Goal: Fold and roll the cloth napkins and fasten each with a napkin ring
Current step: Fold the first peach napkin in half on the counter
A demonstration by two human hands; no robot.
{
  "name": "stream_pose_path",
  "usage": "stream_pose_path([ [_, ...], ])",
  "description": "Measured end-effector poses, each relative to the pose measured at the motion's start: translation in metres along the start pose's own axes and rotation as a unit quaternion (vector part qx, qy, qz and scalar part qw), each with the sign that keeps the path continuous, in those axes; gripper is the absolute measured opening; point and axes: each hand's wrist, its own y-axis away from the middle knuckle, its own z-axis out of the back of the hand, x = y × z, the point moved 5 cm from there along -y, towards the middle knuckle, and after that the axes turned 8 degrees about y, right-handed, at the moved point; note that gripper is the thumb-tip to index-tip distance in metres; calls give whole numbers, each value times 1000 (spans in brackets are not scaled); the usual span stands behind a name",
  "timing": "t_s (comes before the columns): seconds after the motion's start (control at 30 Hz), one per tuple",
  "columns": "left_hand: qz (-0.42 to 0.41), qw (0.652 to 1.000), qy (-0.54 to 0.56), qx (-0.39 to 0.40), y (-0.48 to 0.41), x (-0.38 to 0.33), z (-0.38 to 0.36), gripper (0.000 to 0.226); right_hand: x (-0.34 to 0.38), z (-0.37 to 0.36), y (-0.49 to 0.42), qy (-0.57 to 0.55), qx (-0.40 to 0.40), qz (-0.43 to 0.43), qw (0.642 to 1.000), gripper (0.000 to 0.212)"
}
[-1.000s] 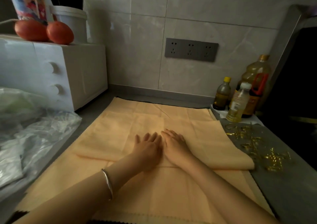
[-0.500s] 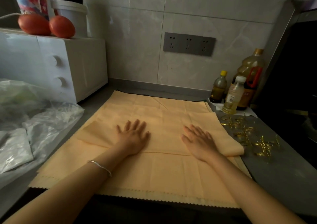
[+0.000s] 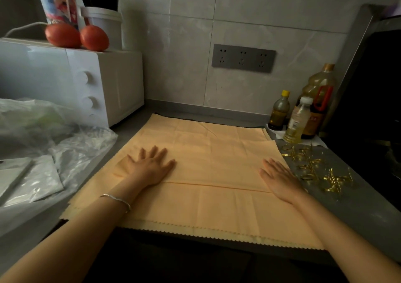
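View from the head camera, looking down at a dark grey kitchen counter point(image 3: 358, 213).

A stack of pale orange cloth napkins with zigzag-cut edges point(image 3: 217, 213) lies flat in the middle of the frame and reaches the counter's near edge at six o'clock. On top of the stack lies one pale orange napkin folded into a long band point(image 3: 217, 165). Its near edge makes a straight line from nine o'clock to three o'clock.

The left hand point(image 3: 149, 170) lies palm down on the band's nine o'clock end. Its fingers are straight and spread, and it grasps nothing. A thin silver bracelet point(image 3: 117, 201) circles that wrist.

The right hand point(image 3: 280, 180) lies palm down on the band's three o'clock end. Its fingers are straight and close together, pointing toward eleven o'clock, and it also grasps nothing. The two hands are well apart, with the bare middle of the band between them.

A scatter of gold wire napkin rings point(image 3: 314, 170) sits on the counter at three o'clock, just beside the right hand and off the cloth.

- **Ten o'clock:** a white microwave oven point(image 3: 65, 76) with two red tomatoes point(image 3: 63, 35) on top.
- **Nine o'clock:** crumpled clear plastic bags point(image 3: 65, 148).
- **Two o'clock:** three oil bottles point(image 3: 299, 122) against the wall.
- **Twelve o'clock:** a grey socket panel point(image 3: 243, 58) on the tiled wall.
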Motion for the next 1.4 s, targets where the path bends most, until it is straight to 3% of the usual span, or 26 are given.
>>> stream_pose_path([
  [0.23,21,999,-25,6,7,21,14,71,6,9,7,-20,0,19,1000,58],
  [0.33,-62,997,-27,-41,14,-11,23,75,24,27,17,-45,-25,105,993,56],
  [0.4,-159,987,-9,-7,22,-39,22,81,43,39,29,-44,-14,166,985,61],
  [0.47,-201,978,-10,54,30,-56,17,82,59,45,42,15,2,207,978,65],
  [0.57,-213,972,-33,96,33,-64,12,77,70,46,52,79,14,233,969,69],
  [0.77,-225,968,-43,104,34,-64,13,55,68,36,42,63,20,217,974,53],
  [1.03,-172,977,3,124,33,-64,34,43,58,43,20,-48,44,213,975,49],
  [1.2,-137,969,-11,205,41,-71,65,34,58,74,27,-61,69,238,967,23],
  [1.33,-71,958,-33,277,46,-67,81,45,63,90,50,-96,162,282,941,25],
  [1.4,-48,951,-32,305,41,-64,83,49,63,91,49,-97,192,302,929,15],
])
